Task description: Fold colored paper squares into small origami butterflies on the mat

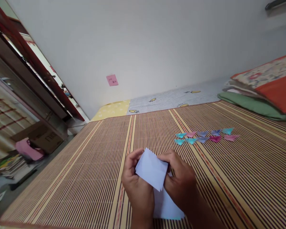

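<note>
A pale lavender square of folded paper (pixel 152 168) is held between both hands, one corner pointing away from me. My left hand (pixel 135 181) curls around its left side, with the fingers behind the paper. On the right edge, my right hand (pixel 180 175) pinches it between thumb and fingers. Beneath the hands lies more pale paper (pixel 168 205) with a turquoise edge showing at the bottom; the hands partly cover it. Beyond them, two rows of small folded paper boats (pixel 202 139) in turquoise, pink, purple and magenta rest on the striped mat (pixel 105 165).
Folded bedding (pixel 276 92) with a green piece below sits at the right. Patterned cloth (pixel 166 100) runs along the wall, where a pink note (pixel 112 80) is stuck. On the floor at left are a cardboard box (pixel 46 138), a pink bag (pixel 30 149) and stacked books (pixel 10 165).
</note>
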Available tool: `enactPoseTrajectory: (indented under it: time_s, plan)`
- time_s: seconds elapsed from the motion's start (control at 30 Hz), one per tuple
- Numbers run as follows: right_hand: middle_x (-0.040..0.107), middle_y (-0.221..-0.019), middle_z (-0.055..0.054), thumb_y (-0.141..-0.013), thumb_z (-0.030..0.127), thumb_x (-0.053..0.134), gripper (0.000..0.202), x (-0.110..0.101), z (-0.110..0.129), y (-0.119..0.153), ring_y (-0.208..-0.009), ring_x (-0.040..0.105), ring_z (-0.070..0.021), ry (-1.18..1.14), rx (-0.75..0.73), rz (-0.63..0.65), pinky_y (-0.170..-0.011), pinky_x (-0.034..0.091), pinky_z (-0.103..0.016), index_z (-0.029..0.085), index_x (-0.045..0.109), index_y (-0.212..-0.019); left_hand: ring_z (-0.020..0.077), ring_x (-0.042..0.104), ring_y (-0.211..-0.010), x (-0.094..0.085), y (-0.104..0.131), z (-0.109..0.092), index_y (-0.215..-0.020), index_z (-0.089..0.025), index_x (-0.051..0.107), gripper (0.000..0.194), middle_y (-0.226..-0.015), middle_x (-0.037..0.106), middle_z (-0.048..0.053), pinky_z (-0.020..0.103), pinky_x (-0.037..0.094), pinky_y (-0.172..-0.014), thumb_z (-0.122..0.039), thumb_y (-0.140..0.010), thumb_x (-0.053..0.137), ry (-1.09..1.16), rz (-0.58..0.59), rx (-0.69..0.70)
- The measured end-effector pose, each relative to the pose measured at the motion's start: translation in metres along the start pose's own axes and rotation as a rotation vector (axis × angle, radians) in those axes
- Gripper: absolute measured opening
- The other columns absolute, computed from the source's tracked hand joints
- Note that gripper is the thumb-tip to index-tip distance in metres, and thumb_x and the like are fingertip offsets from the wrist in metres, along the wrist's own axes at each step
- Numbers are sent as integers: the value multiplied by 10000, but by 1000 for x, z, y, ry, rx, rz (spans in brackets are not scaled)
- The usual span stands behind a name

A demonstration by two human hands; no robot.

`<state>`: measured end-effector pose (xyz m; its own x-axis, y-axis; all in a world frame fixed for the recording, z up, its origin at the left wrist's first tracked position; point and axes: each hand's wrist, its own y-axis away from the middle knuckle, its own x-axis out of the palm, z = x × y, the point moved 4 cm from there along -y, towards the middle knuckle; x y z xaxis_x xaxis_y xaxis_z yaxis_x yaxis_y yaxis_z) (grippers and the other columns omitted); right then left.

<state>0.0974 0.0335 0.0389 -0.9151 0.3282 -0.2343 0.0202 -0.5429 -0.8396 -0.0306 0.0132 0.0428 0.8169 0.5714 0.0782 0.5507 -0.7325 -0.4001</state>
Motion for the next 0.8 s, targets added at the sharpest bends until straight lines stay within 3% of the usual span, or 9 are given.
enactPoseTrajectory:
  time_s: [0.2, 0.37, 0.5, 0.6, 0.67, 0.73, 0.8]
  plan:
    - [678, -883, -23, -871, -30, 494, 316, -9, 5, -8, -831, 680, -154, -77, 16, -76, -719, 535, -245, 207, 629, -1031, 176, 680, -863, 3, 1, 6, -1024, -249, 768, 345, -980, 736, 14, 234, 533, -722, -64, -761, 641, 99, 187, -90]
    - [665, -918, -46, -913, 6, 415, 358, -17, 2, -14, -884, 665, -181, -217, 81, -1, -755, 533, -304, 208, 698, -998, 162, 662, -798, 5, -1, 4, -886, -228, 778, 248, -912, 713, 3, 228, 519, -683, -65, -800, 611, 176, 269, -116]
    - [707, -977, -64, -938, 133, 455, 297, -21, -14, -13, -929, 679, -218, -432, 338, 49, -752, 545, -325, 221, 733, -991, 186, 675, -884, 3, -4, 1, -939, -244, 782, 311, -980, 724, 18, 257, 526, -745, -49, -827, 567, 49, 263, -12]
    - [729, -901, -54, -960, 298, 542, 219, -19, -24, -11, -788, 672, -204, -522, 602, 97, -645, 533, -292, 207, 716, -1057, 199, 671, -979, 5, -2, -3, -981, -269, 778, 408, -1008, 723, 18, 291, 517, -851, -3, -828, 511, -61, 282, 157]
    - [702, -793, -26, -930, 355, 630, 186, -16, -26, -11, -692, 629, -177, -501, 664, 181, -598, 498, -267, 195, 718, -966, 200, 662, -1026, 8, -1, -4, -1000, -283, 772, 429, -1029, 719, 16, 304, 506, -904, 8, -825, 510, -97, 314, 204]
    - [652, -708, -2, -905, 355, 676, 176, -15, -28, -11, -645, 586, -156, -479, 671, 204, -573, 461, -250, 188, 702, -855, 201, 655, -1063, 8, -1, -2, -1083, -295, 749, 419, -1116, 710, 24, 311, 503, -933, -20, -847, 539, -70, 366, 142]
    - [609, -661, 11, -912, 365, 665, 207, -17, -32, -11, -615, 553, -147, -464, 666, 153, -547, 429, -245, 187, 682, -808, 198, 667, -1035, 7, -4, 1, -1271, -318, 663, 457, -1225, 691, 46, 309, 525, -892, -90, -884, 579, 35, 427, -20]
